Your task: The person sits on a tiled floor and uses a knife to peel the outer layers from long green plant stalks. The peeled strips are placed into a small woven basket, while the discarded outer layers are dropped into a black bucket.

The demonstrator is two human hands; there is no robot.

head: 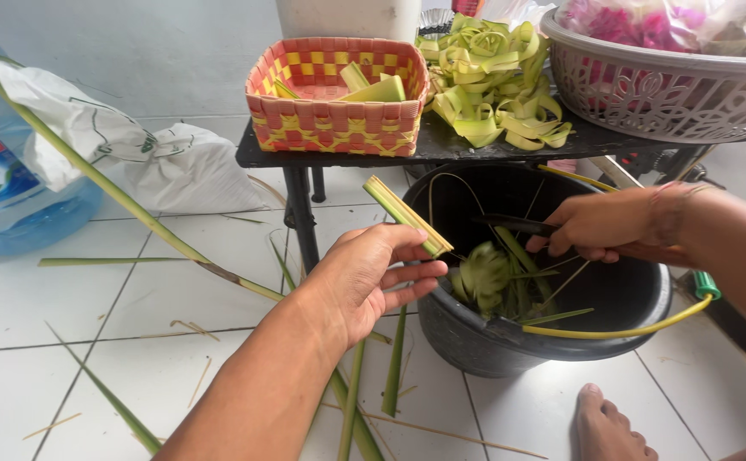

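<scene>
Pinching a folded strip of palm leaf (407, 215) in my left hand (364, 282) — thumb and fingers closed on its lower end, the cut tip slanting up toward the low table's front edge. My right hand (603, 226) is wrapped around a dark-handled knife (514, 224), held just over the black bucket (612, 324), blade pointing back toward the strip. Down in the bucket lie trimmings and a blurred green scrap (482, 273), so it looks like I'm mid-trim. On the table (467, 149), the woven orange and yellow basket (339, 98) at the left end holds only a few cut pieces, while a heap of curled leaf strips (492, 81) sits in the middle beside the grey plastic basket (672, 85) — a fair pile done, I'd judge. Long leaf ribs (117, 192) litter the tiled floor.
</scene>
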